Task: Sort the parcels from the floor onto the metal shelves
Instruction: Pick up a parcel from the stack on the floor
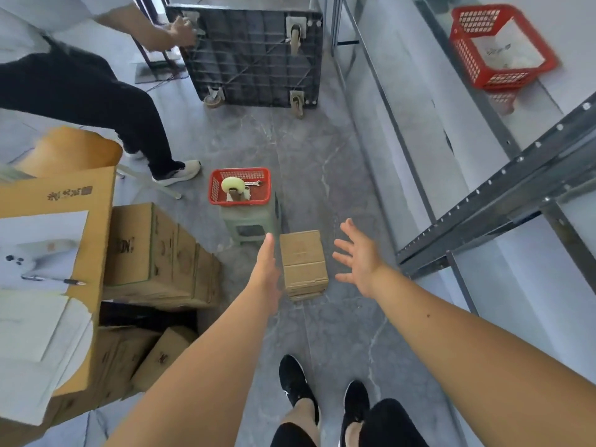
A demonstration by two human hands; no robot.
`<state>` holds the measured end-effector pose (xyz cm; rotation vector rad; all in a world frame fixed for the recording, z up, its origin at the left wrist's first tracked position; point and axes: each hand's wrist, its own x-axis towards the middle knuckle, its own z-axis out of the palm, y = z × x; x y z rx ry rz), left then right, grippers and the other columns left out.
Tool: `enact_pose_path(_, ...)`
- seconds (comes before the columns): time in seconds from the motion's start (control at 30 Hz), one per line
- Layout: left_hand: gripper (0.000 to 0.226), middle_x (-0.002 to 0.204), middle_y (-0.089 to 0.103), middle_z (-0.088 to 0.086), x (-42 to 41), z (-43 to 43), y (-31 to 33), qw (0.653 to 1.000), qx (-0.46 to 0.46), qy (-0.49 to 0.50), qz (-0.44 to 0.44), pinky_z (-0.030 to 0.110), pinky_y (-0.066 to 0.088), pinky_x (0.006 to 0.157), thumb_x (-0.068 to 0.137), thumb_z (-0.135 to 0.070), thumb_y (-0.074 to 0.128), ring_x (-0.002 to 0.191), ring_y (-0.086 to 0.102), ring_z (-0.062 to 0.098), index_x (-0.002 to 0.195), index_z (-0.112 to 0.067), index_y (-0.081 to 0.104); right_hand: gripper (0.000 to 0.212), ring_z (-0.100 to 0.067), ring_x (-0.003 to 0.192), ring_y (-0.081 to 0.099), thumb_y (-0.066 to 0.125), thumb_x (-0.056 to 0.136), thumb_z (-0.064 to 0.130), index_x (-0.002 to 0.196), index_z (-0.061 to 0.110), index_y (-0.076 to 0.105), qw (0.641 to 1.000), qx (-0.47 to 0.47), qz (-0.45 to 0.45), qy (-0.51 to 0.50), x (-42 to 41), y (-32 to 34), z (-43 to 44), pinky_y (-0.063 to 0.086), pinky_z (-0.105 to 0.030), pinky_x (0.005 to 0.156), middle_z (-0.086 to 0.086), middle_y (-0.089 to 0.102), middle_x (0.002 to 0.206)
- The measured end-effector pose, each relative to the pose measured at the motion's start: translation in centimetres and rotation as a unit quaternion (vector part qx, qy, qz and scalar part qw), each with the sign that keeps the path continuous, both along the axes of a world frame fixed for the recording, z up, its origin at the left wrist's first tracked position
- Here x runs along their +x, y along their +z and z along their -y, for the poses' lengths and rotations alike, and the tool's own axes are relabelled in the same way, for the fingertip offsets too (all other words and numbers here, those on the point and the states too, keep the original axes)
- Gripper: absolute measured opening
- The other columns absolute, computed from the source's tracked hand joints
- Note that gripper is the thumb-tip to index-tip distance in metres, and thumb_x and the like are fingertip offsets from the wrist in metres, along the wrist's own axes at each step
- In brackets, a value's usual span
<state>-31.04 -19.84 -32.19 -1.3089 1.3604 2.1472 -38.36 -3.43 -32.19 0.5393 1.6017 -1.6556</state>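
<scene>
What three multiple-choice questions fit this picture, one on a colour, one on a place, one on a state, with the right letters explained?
1. The basket on the stool is: A red; B blue; C yellow.
2. The small box stands: A on the stool; B on the floor, between the left hand and the right hand; C on a sofa.
3. The right hand is: A open, fingers spread; B gripping the box; C holding a cup.
Answers: 1 A, its mesh is red. 2 B, grey floor lies around it. 3 A, its fingers are straight and clear of the box.
</scene>
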Motion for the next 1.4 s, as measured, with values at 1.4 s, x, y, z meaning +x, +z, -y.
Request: enact_pose_path(1.4,0.066,0.166,0.043,-0.005,-7.9,1.7,-47.5,0.987,-0.067,0.02,0.143,0.047,0.025,0.125,0.106,-0.065,0.037,0.153,0.038,0.021,0.162,-0.031,0.039,0.069,-0.017,0.154,0.034,0.054,0.105,0.05,0.164,0.021,0.034,0.993,0.098,0.022,0.063,-9.8,-44.9,1.0,0.028,-0.034,0.109,0.002,0.036,0.17)
